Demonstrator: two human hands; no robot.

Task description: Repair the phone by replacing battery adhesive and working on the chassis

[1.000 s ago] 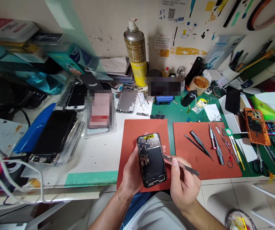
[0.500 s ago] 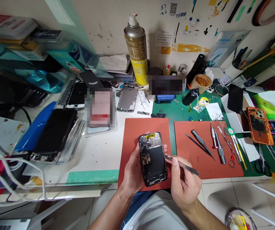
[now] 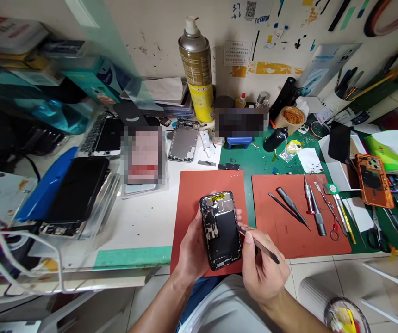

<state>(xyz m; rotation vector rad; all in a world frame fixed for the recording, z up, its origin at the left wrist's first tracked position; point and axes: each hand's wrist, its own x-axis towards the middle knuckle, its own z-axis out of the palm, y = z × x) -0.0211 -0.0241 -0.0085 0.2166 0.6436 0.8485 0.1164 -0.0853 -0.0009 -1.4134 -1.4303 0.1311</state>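
An opened smartphone [image 3: 227, 231], its circuit board, black battery and yellow tape strip bared, rests tilted in my left hand [image 3: 192, 245]. The fingers of that hand wrap behind the phone, with fingertips showing past its right edge. My right hand [image 3: 265, 266] pinches a pair of dark metal tweezers [image 3: 263, 249], whose tip meets the phone's right edge beside the battery. Whether the tip grips anything is too small to tell. Beneath the phone lies a reddish-brown mat [image 3: 188, 199].
A second reddish mat [image 3: 271, 231] at right carries tweezers, a screwdriver [image 3: 309, 196] and other slim tools. An orange phone housing [image 3: 374, 180] and scissors [image 3: 377, 233] lie farther right. Behind stands a yellow spray can [image 3: 199, 92]; at left, a black-screened phone [image 3: 77, 189] sits on plastic trays.
The tweezers have turned to a steeper slant, and my right hand has shifted slightly left towards the phone. My left hand and the phone have hardly moved.
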